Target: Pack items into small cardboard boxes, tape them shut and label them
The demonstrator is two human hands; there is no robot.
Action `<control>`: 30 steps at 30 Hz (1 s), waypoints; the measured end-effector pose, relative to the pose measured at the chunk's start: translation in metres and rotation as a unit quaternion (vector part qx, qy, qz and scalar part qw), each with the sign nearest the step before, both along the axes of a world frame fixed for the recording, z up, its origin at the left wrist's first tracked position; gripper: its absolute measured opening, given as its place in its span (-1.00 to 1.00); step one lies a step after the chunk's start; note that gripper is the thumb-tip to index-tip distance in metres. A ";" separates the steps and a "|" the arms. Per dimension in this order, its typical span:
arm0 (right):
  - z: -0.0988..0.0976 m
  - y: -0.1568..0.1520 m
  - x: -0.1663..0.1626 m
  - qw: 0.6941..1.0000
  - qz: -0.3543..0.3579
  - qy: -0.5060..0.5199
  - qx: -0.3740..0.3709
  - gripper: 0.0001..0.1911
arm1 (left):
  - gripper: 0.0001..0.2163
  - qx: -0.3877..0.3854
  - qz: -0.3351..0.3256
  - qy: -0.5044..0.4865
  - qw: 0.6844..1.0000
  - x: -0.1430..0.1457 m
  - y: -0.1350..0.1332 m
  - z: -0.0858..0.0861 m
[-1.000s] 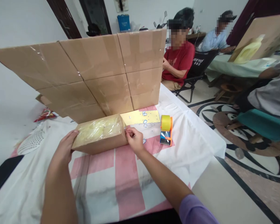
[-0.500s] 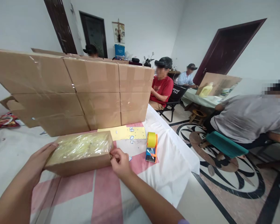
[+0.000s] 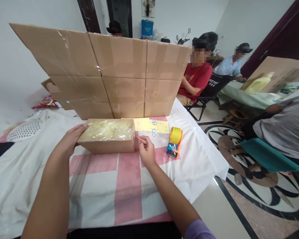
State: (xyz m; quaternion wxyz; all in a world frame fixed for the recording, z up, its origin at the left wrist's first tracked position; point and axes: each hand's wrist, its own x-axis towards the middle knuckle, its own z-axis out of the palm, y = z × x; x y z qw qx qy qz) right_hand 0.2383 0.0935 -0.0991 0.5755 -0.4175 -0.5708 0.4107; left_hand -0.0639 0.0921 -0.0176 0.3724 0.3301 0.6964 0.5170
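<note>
The left hand (image 3: pixel 70 142) lies w/ fingers together and stretched flat against the left end of the long brown cardboard box with yellowish clear film over its top (image 3: pixel 109 136), thumb hidden, so it presses rather than clasps. The box sits on the white-and-pink checked tablecloth (image 3: pixel 129 179), just in front of a taped wall of brown cardboard panels (image 3: pixel 119 66). At the box's right end the right hand (image 3: pixel 146 150) has thumb & forefinger pinched together, tips touching the upper right corner; can't tell what's between them. Further right are a pale yellow sheet with small stickers (image 3: pixel 161 126) and an orange-and-blue tape dispenser with a yellow roll (image 3: pixel 174 143), near but apart from the fingers.
</note>
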 end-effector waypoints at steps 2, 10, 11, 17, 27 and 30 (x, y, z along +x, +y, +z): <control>-0.004 0.001 -0.002 1.000 0.017 -0.003 -0.009 -0.77 | -0.43 0.003 -0.005 0.002 1.000 -0.001 0.001 0.000; -0.009 -0.003 -0.013 0.997 0.061 0.040 -0.034 -0.61 | -0.35 0.011 -0.020 0.034 0.999 0.000 -0.001 0.000; -0.008 -0.004 -0.013 0.997 0.063 0.041 -0.037 -0.60 | -0.36 0.009 -0.020 0.038 0.999 0.001 0.000 0.000; -0.002 -0.003 -0.011 0.993 0.098 0.019 -0.066 -0.64 | -0.39 0.000 -0.009 0.056 0.998 0.003 0.005 0.002; 0.006 -0.010 -0.021 0.991 0.037 0.115 -0.053 -0.82 | -0.59 -0.004 0.013 0.072 0.997 -0.001 0.006 -0.003; 0.005 -0.006 -0.019 0.978 0.089 0.164 -0.089 -0.82 | -0.62 -0.008 0.011 0.071 0.997 -0.002 0.008 -0.002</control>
